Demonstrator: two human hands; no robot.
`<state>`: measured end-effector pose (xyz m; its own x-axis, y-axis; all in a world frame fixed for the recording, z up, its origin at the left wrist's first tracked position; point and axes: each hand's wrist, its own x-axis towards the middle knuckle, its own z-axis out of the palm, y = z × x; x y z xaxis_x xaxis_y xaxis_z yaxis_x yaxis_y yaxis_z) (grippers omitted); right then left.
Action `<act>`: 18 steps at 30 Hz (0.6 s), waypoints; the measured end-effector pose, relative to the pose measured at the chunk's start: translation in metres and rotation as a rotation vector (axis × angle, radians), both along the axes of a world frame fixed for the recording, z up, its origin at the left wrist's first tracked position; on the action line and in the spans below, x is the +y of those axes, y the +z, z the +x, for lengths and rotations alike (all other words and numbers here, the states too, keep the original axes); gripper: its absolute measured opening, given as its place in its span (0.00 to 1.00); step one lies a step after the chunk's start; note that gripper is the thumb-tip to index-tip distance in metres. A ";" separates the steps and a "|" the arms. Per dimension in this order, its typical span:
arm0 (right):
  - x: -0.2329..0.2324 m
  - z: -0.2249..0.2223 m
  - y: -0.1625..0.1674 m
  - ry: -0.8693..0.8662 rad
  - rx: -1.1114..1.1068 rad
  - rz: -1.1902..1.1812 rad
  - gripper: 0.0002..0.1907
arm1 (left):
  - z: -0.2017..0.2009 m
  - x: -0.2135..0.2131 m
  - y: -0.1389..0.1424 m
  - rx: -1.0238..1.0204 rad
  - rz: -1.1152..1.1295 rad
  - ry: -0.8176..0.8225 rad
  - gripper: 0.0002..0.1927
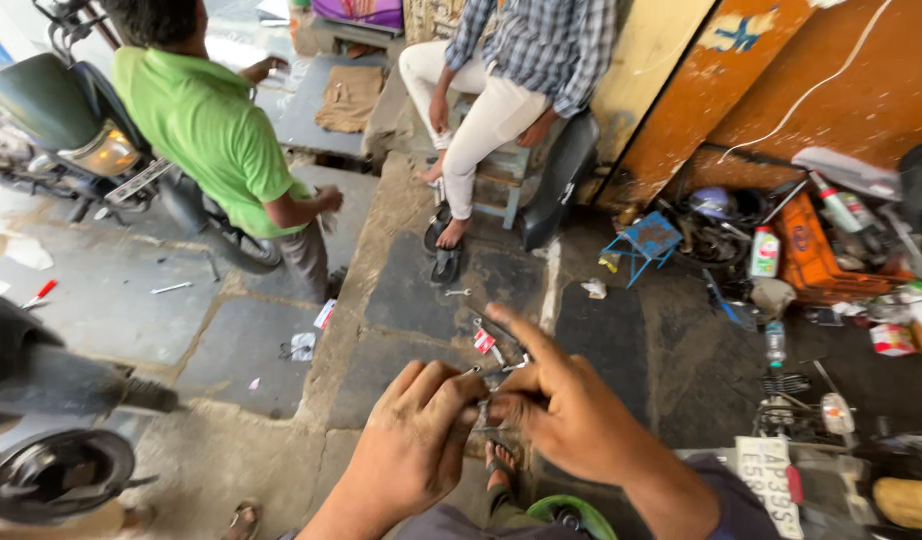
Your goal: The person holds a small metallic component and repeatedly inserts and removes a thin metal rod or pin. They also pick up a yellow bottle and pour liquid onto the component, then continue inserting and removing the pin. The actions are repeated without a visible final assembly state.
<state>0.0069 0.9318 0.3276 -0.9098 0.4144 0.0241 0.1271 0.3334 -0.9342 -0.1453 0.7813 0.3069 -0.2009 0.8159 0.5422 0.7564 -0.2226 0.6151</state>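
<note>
My left hand (413, 445) and my right hand (561, 405) meet low in the middle of the head view. Both pinch a small metal part (486, 410) between their fingertips; its shape is mostly hidden by the fingers. The right index finger sticks out straight toward the upper left. Below the hands I see a sandalled foot (500, 462) and a green rim (571, 512). Small tools and a red-and-white packet (484, 341) lie on the stone floor just beyond the hands.
A person in a green shirt (216, 125) stands at the left by a motorcycle (51, 115). Another person in white trousers (486, 115) sits on a bench. A small blue stool (646, 242), bottles (764, 252) and parts clutter the right. A scooter wheel (56, 475) is at the bottom left.
</note>
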 end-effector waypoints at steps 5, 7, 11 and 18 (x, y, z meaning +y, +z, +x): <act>-0.034 0.023 -0.040 -0.074 -0.062 -0.242 0.43 | 0.021 -0.022 -0.041 -0.125 -0.175 -0.045 0.11; -0.049 0.031 -0.060 -0.087 -0.169 -0.378 0.42 | 0.031 -0.036 -0.067 -0.183 -0.189 -0.069 0.10; -0.065 0.037 -0.080 -0.040 -0.190 -0.370 0.40 | 0.042 -0.045 -0.097 -0.296 -0.263 -0.017 0.03; -0.067 0.061 -0.124 0.041 0.034 -0.541 0.37 | 0.057 -0.063 -0.100 -0.120 -0.318 0.124 0.08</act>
<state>0.0681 0.8644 0.2035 -0.9277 0.3403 -0.1533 0.0911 -0.1920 -0.9772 -0.0885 0.7180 0.2074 -0.3555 0.9054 0.2321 0.6840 0.0829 0.7247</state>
